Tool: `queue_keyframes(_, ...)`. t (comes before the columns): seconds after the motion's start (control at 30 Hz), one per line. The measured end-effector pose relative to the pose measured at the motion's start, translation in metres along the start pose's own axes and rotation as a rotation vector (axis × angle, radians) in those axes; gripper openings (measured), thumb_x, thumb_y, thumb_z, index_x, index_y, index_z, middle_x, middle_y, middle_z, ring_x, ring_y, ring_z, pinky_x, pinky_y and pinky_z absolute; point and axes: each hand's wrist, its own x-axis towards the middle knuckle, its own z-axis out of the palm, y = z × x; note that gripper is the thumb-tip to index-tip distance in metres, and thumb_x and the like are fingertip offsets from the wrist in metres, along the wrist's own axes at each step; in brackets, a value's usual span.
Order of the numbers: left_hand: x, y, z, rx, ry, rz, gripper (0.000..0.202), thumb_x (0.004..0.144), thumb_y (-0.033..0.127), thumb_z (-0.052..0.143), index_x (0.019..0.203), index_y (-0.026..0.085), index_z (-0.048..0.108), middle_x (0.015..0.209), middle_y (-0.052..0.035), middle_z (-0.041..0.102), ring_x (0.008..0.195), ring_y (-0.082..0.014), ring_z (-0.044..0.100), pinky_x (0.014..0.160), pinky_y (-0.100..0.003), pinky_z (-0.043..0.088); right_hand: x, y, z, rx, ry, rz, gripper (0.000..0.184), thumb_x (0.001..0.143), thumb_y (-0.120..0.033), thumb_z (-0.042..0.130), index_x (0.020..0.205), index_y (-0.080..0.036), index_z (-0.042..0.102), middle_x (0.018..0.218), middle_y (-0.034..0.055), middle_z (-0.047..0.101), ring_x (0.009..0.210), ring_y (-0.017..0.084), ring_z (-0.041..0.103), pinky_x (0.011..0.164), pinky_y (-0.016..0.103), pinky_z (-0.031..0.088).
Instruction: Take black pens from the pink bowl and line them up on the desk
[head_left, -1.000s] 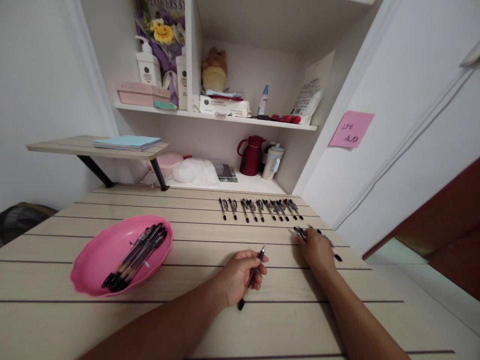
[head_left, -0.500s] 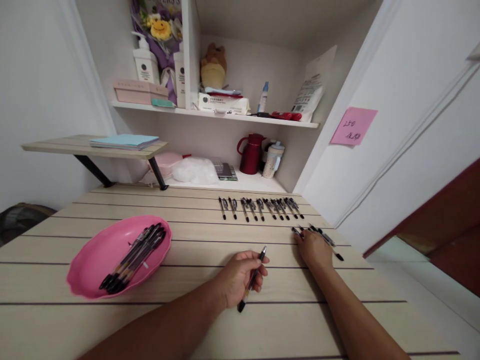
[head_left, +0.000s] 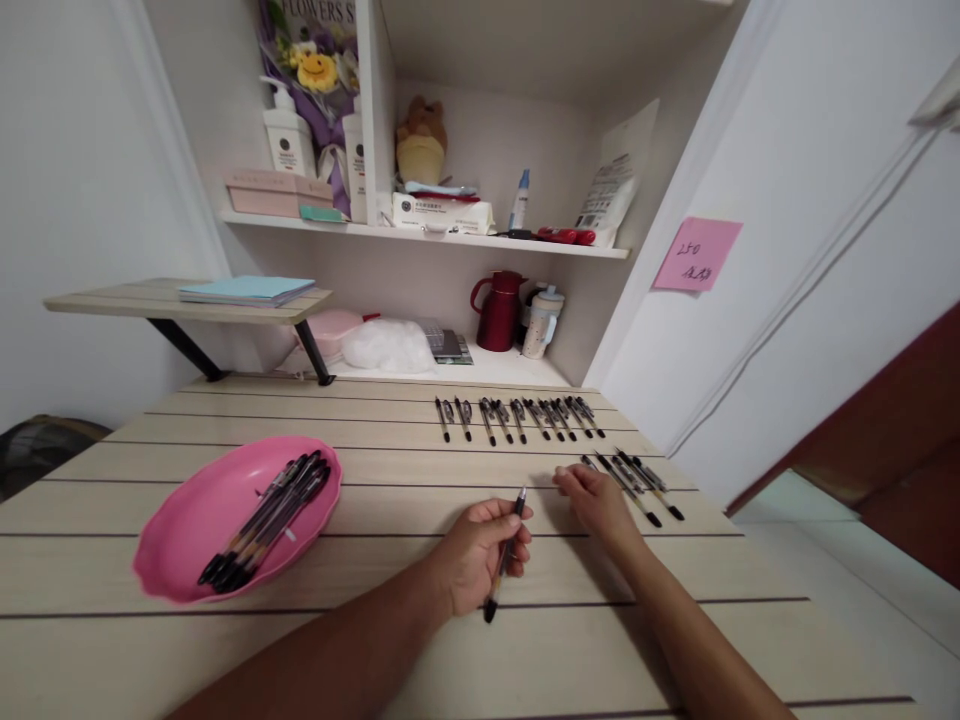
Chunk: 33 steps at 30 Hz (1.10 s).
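Held pen [head_left: 502,568]: dk, silvery tip, tan bit nr blk end.

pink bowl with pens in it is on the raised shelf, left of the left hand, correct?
Not on the raised shelf: the head view shows the pink bowl on the table, with pens in it, left of the left hand.

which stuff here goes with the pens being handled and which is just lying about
In use:
pen in left hand
front pens near right hand
back pens
pink bowl and its pens

Lying about:
red jug
plush toy
pink box
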Motion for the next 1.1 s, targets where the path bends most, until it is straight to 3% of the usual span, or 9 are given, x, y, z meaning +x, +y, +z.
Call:
queue_keyframes(0.1,0.002,0.0,0.0,-0.027,0.004,0.023,0.022,0.064,0.023,0.069,0.08,0.013,0.058,0.063,-0.0002,0.055,0.051,-0.0062,0.048,0.049,-0.02,0.031,-0.021,-0.023,0.023,0.619,-0.308,0.064,0.04,0.078,-0.054,0.045,0.072,-0.016,0.057,0.059,0.0022,0.058,0.049,0.012,0.051,0.049,0.025,0.038)
queue_keyframes(0.2,0.003,-0.001,0.001,-0.034,0.011,0.04,0.02,0.061,0.021,0.071,0.073,0.013,0.057,0.062,0.0007,0.054,0.05,-0.0049,0.046,0.049,-0.02,0.031,-0.034,-0.035,0.04,0.866,-0.365,0.099,0.035,0.075,-0.052,0.054,0.071,-0.017,0.053,0.052,-0.0026,0.053,0.041,0.01,0.048,0.044,0.023,0.038)
queue_keyframes(0.4,0.004,-0.005,0.004,0.039,0.076,0.039,0.023,0.059,0.023,0.072,0.069,0.013,0.054,0.059,0.0009,0.054,0.048,-0.0064,0.048,0.048,-0.021,0.031,-0.035,-0.032,0.044,0.931,-0.254,0.143,0.031,0.069,-0.044,0.065,0.065,-0.017,0.051,0.044,-0.0053,0.049,0.036,0.007,0.043,0.038,0.019,0.033)
queue_keyframes(0.6,0.002,-0.006,0.005,0.094,0.063,0.016,0.022,0.064,0.031,0.065,0.074,0.015,0.052,0.056,0.0015,0.054,0.042,-0.0074,0.047,0.043,-0.021,0.025,-0.037,-0.03,0.04,1.027,-0.366,0.138,0.024,0.072,-0.039,0.063,0.071,-0.016,0.054,0.047,-0.0032,0.052,0.035,0.011,0.046,0.037,0.024,0.037)
queue_keyframes(0.73,0.001,-0.005,0.004,0.103,0.052,0.012,0.024,0.067,0.033,0.062,0.078,0.014,0.054,0.056,0.0013,0.053,0.04,-0.0065,0.044,0.042,-0.021,0.022,-0.038,-0.03,0.04,1.08,-0.412,0.105,0.029,0.078,-0.046,0.053,0.082,-0.017,0.056,0.05,-0.0026,0.054,0.036,0.013,0.049,0.039,0.027,0.041)
queue_keyframes(0.9,0.002,-0.006,0.003,0.097,0.038,0.022,0.023,0.067,0.032,0.062,0.077,0.013,0.054,0.056,0.0015,0.052,0.039,-0.0054,0.041,0.041,-0.021,0.019,-0.038,-0.032,0.038,1.019,-0.422,0.108,0.024,0.073,-0.04,0.061,0.072,-0.017,0.054,0.047,-0.0048,0.05,0.037,0.011,0.049,0.04,0.023,0.039)
queue_keyframes(1.03,0.003,-0.006,0.002,0.084,0.019,0.009,0.022,0.069,0.032,0.061,0.078,0.014,0.054,0.057,0.0013,0.052,0.039,-0.0049,0.039,0.041,-0.021,0.016,-0.038,-0.036,0.034,1.096,-0.415,0.133,0.028,0.072,-0.044,0.061,0.086,-0.02,0.058,0.072,0.002,0.064,0.044,0.011,0.051,0.044,0.026,0.042)
queue_keyframes(1.1,0.002,-0.005,0.002,0.079,0.022,0.007,0.022,0.068,0.032,0.062,0.079,0.013,0.054,0.057,0.0013,0.052,0.039,-0.0046,0.039,0.041,-0.021,0.016,-0.038,-0.037,0.033,1.103,-0.403,0.141,0.029,0.073,-0.046,0.059,0.087,-0.02,0.058,0.072,0.0019,0.064,0.044,0.011,0.051,0.043,0.027,0.041)
